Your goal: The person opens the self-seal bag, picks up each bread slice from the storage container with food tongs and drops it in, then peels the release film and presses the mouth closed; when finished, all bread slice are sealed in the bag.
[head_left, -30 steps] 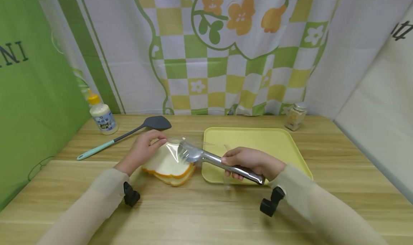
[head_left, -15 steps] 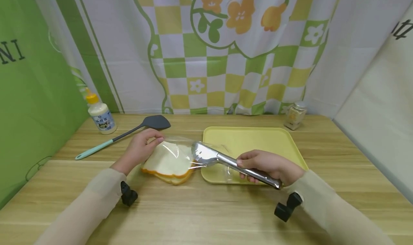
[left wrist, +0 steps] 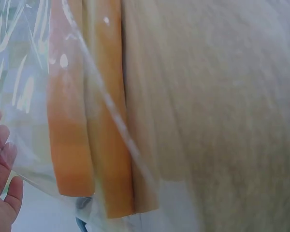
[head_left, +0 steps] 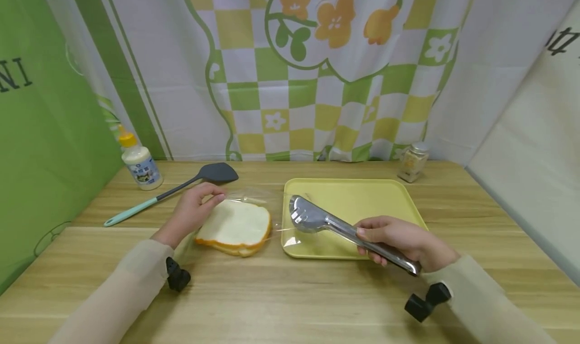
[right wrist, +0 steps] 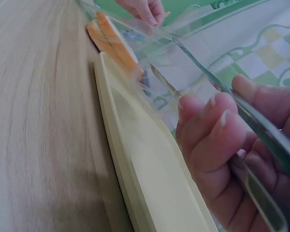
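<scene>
My left hand (head_left: 194, 207) pinches the upper edge of a clear plastic bag (head_left: 256, 195). Through the film show two stacked bread slices (head_left: 237, 224), white with orange-brown crusts. In the left wrist view the crusts (left wrist: 113, 159) stand side by side behind the shiny plastic. Metal food tongs (head_left: 340, 227) are held in my right hand (head_left: 394, 235), thumb on top and fingers curled beneath. Their scalloped head points left, over the left part of the yellow tray (head_left: 362, 190), where the bag's loose end overlaps it. The right wrist view shows the tongs' two arms (right wrist: 195, 63) slightly apart, nothing between them.
A turner (head_left: 181, 184) with a mint handle lies behind my left hand. A yellow-capped bottle (head_left: 144, 168) stands at the back left, a small glass jar (head_left: 413, 163) at the back right. Hanging curtains (head_left: 299, 107) enclose the wooden table (head_left: 254, 303).
My right hand has drawn the tongs rightward, away from the bread slices and over the tray. The left hand has shifted slightly left, still pinching the bag.
</scene>
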The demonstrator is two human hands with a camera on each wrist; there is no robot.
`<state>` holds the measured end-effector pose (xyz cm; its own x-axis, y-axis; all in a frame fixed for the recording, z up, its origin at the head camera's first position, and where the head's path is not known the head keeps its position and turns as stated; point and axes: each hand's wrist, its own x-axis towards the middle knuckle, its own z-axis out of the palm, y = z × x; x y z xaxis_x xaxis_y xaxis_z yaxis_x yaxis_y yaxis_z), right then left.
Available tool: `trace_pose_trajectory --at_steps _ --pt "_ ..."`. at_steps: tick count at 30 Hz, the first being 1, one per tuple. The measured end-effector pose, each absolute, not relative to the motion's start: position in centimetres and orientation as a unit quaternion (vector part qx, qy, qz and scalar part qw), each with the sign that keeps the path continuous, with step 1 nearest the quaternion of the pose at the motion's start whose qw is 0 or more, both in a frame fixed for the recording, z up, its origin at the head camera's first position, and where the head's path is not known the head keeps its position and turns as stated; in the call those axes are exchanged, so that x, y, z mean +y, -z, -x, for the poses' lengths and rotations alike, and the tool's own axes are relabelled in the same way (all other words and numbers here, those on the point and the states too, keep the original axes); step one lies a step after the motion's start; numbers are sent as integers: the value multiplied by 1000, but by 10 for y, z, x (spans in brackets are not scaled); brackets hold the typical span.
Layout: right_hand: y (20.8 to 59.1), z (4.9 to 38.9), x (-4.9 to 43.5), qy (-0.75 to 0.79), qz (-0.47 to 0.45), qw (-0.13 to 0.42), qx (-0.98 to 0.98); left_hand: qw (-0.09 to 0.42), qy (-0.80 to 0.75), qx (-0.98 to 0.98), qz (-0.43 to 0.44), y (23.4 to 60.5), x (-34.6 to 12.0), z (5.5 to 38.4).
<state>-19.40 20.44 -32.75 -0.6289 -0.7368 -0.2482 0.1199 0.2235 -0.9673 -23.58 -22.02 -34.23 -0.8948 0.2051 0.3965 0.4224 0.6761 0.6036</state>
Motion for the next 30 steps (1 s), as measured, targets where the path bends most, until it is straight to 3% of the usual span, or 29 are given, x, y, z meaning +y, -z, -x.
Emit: trace_pose_trajectory --at_steps 11,19,30 --pt "329 188 237 628 280 339 642 160 385 -894 168 347 -225 233" --pt "338 183 268 649 252 287 657 151 389 -895 158 351 -227 229" --pt "344 170 304 606 83 125 781 144 385 -899 150 351 -229 228"
